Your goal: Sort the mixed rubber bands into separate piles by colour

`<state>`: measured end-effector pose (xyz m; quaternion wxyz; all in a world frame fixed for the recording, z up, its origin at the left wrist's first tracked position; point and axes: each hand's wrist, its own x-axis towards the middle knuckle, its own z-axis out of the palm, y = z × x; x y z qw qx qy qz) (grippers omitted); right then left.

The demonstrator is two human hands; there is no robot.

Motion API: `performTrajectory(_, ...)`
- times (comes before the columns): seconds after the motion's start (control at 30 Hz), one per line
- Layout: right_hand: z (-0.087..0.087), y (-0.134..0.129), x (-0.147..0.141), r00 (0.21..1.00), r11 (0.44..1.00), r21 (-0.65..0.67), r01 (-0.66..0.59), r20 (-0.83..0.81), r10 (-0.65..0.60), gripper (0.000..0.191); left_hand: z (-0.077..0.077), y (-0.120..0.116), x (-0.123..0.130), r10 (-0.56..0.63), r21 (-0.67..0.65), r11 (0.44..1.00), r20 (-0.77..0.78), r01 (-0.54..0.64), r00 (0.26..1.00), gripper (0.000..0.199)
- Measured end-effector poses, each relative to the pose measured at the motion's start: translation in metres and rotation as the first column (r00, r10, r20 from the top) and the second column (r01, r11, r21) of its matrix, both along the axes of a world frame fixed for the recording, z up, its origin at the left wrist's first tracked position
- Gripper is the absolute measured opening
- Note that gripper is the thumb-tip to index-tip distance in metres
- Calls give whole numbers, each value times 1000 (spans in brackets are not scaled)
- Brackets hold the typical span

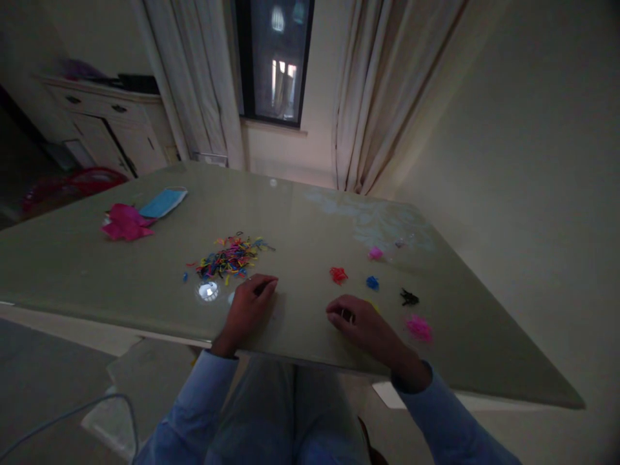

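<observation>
My left hand (pixel 252 306) rests by the table's near edge, its fingers curled and pressed together. Just beyond it lies a loose pile of mixed-colour strands (pixel 231 256) that look like small rubber bands. My right hand (pixel 362 325) is closed with thumb and fingertips together; whatever it may hold is hidden. Around the right hand are small single-colour clumps: red bands (pixel 338 276), blue bands (pixel 372 283), black bands (pixel 409 297) and pink bands (pixel 419 328). Some yellow bands (pixel 373 305) peek out behind its knuckles. A lighter pink clump (pixel 375 254) lies farther back.
On the left of the glossy table (pixel 300 219) are a crumpled pink wrapper (pixel 126 223) and a blue face mask (pixel 163 203). A clear scrap (pixel 400 243) lies at the back right. Curtains (pixel 375 97) hang behind, and a cabinet (pixel 109 123) stands back left.
</observation>
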<state>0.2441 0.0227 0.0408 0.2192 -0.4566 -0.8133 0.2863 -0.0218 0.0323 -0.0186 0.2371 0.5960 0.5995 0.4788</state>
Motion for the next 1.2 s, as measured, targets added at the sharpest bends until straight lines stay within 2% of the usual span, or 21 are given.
performTrajectory(0.1,-23,-15,-20,990,998,-6,-70,-119,68,19,2,-2,1,21,12,1000,22,-21,1000,25)
performTrajectory(0.2,-40,-15,-30,980,998,-3,-67,-188,66,17,5,-5,1,52,30,998,53,-53,997,25)
performTrajectory(0.3,-48,-11,-29,972,999,-23,-29,-233,23,17,7,-8,0,90,62,994,50,-93,995,25)
performTrajectory(0.4,-51,-10,-25,966,999,-17,-35,-257,30,18,7,-10,-10,109,74,992,-46,-105,993,26)
performTrajectory(0.47,-53,-10,-23,963,999,9,-49,-264,50,18,9,-11,-25,130,78,990,-153,-120,980,26)
performTrajectory(0.57,-55,-10,-22,965,997,46,-59,-252,69,18,15,-12,-61,205,87,978,-295,-187,933,29)
performTrajectory(0.7,-57,-10,-23,965,995,74,-74,-245,90,19,24,-15,-122,353,69,929,-461,-364,814,33)
performTrajectory(0.8,-59,-9,-22,963,993,81,-82,-251,100,20,25,-19,-157,309,-22,920,-575,-392,757,31)
performTrajectory(0.87,-60,-9,-21,962,993,84,-81,-254,100,20,23,-22,-168,254,-67,926,-619,-372,744,28)
performTrajectory(1.07,-62,-7,-20,963,993,86,-80,-249,99,20,18,-21,-164,238,-83,915,-681,-395,693,27)
performTrajectory(1.13,-61,-7,-20,964,993,89,-74,-248,94,21,18,-20,-160,283,-53,914,-627,-402,726,26)
performTrajectory(1.2,-60,-7,-20,965,993,91,-74,-246,95,21,20,-20,-156,348,-24,911,-488,-411,800,24)
